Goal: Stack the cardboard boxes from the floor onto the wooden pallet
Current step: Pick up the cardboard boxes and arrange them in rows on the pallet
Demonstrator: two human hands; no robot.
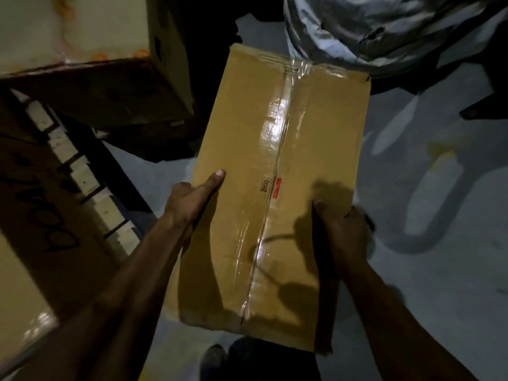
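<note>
Grey concrete floor [439, 270] is showing dimly beneath our hands as we are holding a taped cardboard box [275, 174] between them, clear of the ground. Our left hand [189, 200] is gripping its left edge, thumb lying on top; our right hand [341, 229] is clasping the right edge, fingers curling underneath. Left of our left hand, stacked boxes [55, 215] are sitting on the wooden pallet [90, 185]. We are judging this carton stiff and fairly light, its glossy tape slippery, so holding bare cardboard edges seems wisest.
</note>
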